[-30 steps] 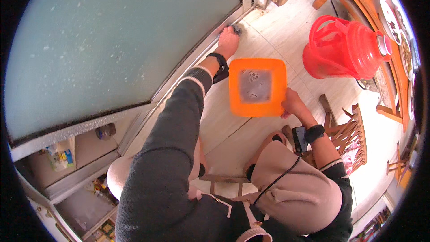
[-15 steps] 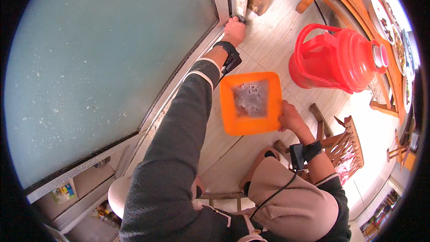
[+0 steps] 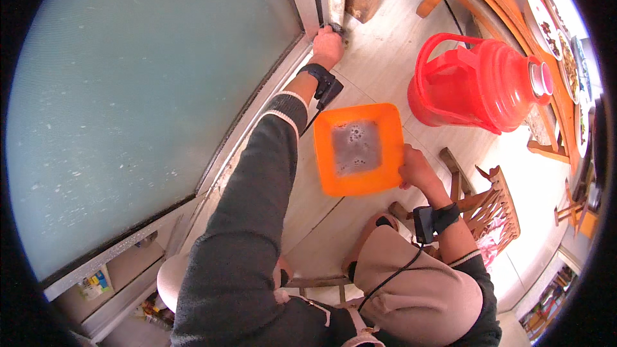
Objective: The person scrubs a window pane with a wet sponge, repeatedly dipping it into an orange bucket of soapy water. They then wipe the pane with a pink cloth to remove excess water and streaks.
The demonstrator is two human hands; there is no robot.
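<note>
I can't identify the dark wad (image 3: 337,28), mostly buried under the left hand (image 3: 328,48); the right hand (image 3: 416,168) hides some fingertips behind the square orange basin (image 3: 363,185), and the view's curved edge slices off the desk (image 3: 508,8).

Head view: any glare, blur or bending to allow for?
Head view: the floor is washed out to near white at right; the red flask carries pale highlights; the wooden table curves with the fisheye; the orange basin looks a little soft along its lower rim; the dark thing in the left hand is too small to make out.
</note>
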